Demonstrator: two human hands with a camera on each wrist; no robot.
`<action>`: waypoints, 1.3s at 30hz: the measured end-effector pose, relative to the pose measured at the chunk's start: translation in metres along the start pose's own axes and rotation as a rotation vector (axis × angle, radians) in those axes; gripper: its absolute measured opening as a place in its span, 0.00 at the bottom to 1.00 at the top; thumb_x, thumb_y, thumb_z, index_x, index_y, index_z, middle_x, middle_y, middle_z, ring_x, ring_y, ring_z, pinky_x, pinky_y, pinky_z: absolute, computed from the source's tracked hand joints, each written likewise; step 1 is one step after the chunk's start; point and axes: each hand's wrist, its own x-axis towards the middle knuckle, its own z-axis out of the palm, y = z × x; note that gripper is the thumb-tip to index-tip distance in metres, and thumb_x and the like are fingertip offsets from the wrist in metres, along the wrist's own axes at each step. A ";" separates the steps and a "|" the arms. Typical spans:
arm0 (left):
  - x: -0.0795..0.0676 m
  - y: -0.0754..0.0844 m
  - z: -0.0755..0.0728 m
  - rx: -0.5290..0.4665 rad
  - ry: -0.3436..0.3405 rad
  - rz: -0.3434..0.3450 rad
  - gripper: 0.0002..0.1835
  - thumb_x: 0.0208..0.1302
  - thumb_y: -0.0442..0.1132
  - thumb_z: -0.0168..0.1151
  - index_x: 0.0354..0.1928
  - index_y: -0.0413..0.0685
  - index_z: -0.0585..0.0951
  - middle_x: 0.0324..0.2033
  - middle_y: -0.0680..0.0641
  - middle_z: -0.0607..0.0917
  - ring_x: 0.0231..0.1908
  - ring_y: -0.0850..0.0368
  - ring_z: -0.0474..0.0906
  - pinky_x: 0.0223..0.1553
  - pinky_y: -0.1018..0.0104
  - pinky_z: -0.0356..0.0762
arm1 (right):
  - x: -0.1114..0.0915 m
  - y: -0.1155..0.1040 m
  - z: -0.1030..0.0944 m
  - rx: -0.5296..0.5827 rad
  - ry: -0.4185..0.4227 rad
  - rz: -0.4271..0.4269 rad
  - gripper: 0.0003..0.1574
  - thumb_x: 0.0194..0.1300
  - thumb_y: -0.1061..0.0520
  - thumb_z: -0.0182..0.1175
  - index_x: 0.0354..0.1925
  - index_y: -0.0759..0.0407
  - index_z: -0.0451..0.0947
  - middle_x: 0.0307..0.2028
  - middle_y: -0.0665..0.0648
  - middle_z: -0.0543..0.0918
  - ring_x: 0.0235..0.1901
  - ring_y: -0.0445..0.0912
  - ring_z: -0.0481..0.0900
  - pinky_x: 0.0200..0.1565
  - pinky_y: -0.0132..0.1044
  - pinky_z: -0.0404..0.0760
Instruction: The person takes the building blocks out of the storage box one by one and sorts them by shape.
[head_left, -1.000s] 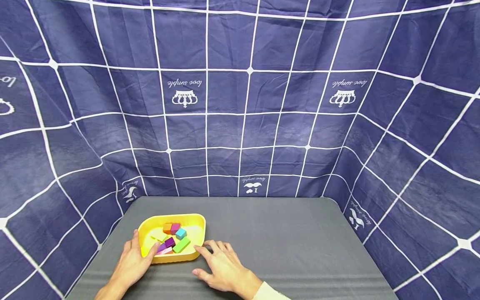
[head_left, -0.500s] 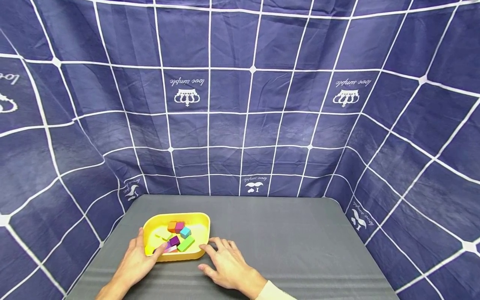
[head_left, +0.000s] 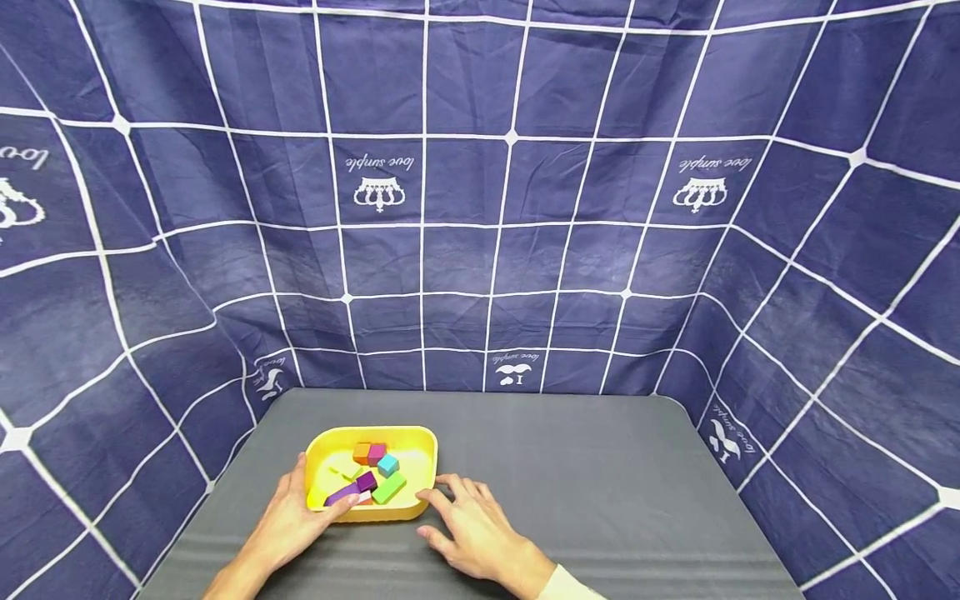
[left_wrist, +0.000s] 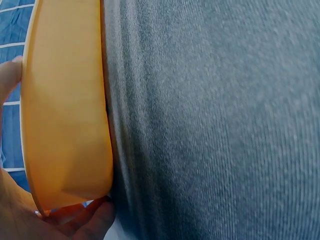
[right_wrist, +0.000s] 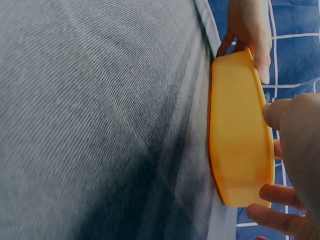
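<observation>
Tray [head_left: 386, 514] between both hands, long axis left to right, left hand [head_left: 292, 515] holding it closer.

From the left: that hand grips the tray's left end, fingers curled round the outer wall and thumb over the near rim, so the tray lies to its right. Inside, blocks [head_left: 367, 481] sit loose, several near the left thumb. The tray stands on the left part of the table [head_left: 570, 475]. At its near right corner waits the right hand [head_left: 480, 535], tray to its left; fingers are half-open and spread, index at the rim, thumb apart, nothing gripped. Whether that index presses, I cannot tell.
</observation>
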 end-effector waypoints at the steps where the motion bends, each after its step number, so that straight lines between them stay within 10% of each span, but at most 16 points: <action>1: 0.000 0.001 0.001 -0.006 0.001 0.002 0.81 0.67 0.77 0.77 0.92 0.25 0.41 0.81 0.14 0.65 0.79 0.15 0.71 0.80 0.21 0.72 | -0.001 0.001 -0.001 0.001 0.002 0.001 0.30 0.89 0.32 0.60 0.79 0.36 0.79 0.73 0.52 0.83 0.64 0.48 0.86 0.66 0.53 0.85; 39: 0.010 0.041 0.017 -0.043 -0.091 0.292 0.82 0.48 0.66 0.94 0.90 0.25 0.56 0.83 0.22 0.70 0.79 0.24 0.77 0.80 0.27 0.76 | -0.050 0.048 -0.030 -0.031 0.098 0.042 0.18 0.80 0.43 0.75 0.64 0.35 0.89 0.62 0.48 0.89 0.61 0.49 0.89 0.65 0.57 0.86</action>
